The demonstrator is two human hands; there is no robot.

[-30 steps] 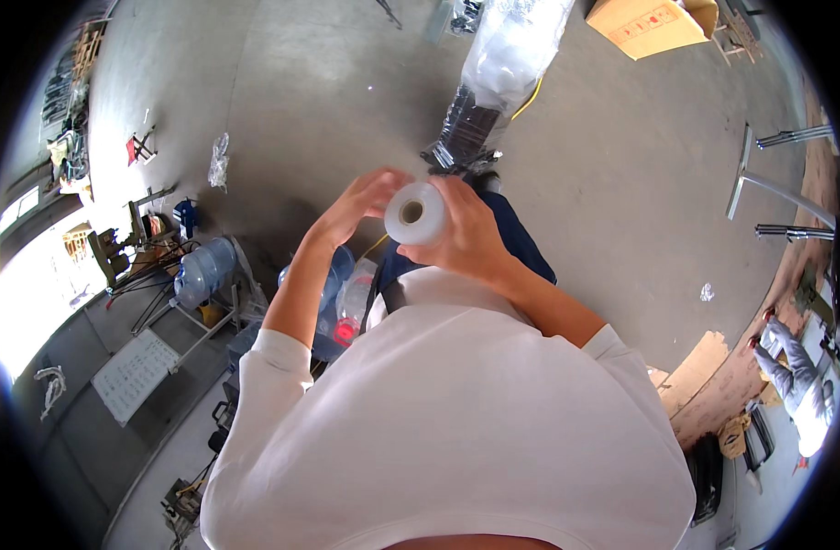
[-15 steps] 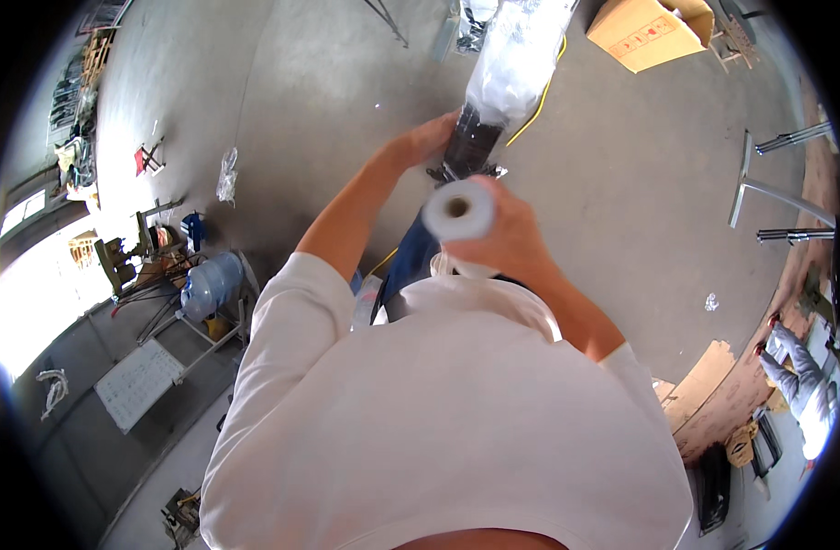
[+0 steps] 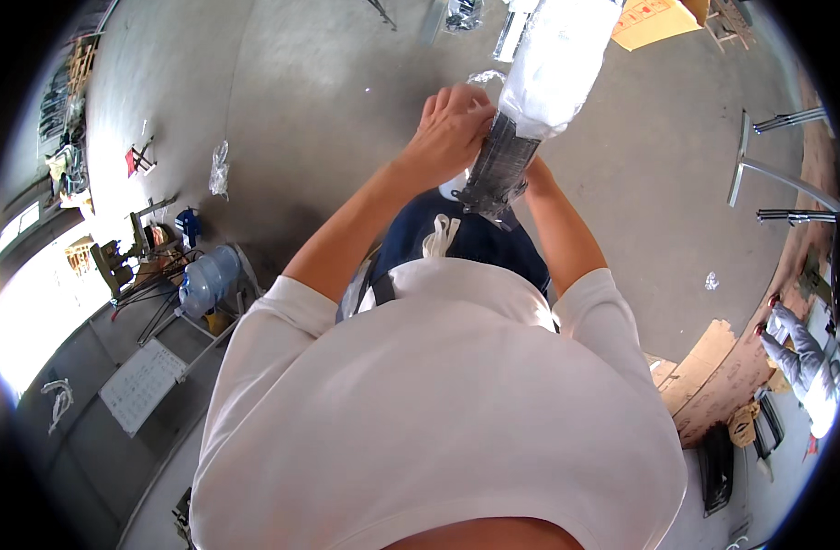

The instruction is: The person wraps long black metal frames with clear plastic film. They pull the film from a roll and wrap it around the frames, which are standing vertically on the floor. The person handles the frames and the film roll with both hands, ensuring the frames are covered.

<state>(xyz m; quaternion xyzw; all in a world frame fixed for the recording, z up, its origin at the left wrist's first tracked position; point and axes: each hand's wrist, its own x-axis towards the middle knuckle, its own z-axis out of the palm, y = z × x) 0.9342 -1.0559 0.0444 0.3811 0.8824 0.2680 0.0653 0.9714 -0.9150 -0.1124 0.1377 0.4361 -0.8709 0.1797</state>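
A long bundle stands in front of me, its far part wrapped in white and clear plastic (image 3: pixel 557 69). Its near end is a dark part under clear film (image 3: pixel 502 165), with small dark fittings at the tip. At the bundle's left side is my left hand (image 3: pixel 452 128), fingers bent inward and closed; what they hold is hidden. Only the wrist side of my right hand (image 3: pixel 535 176) shows at the right edge of the dark part, its fingers hidden behind it. A pale rounded edge (image 3: pixel 453 187) peeks out below my left hand, mostly covered.
An open cardboard box (image 3: pixel 658 23) stands far right of the bundle. Crumpled clear plastic (image 3: pixel 219 170) lies on the floor at left. Metal frame legs (image 3: pixel 745 165) are at right. A large water bottle (image 3: pixel 209 280) sits left. Another person (image 3: pixel 800 357) is at the far right.
The white film roll in my right hand has gone from plain view. My right hand has moved behind the bundle's right side. The bundle appears further right, and my left hand's back now shows.
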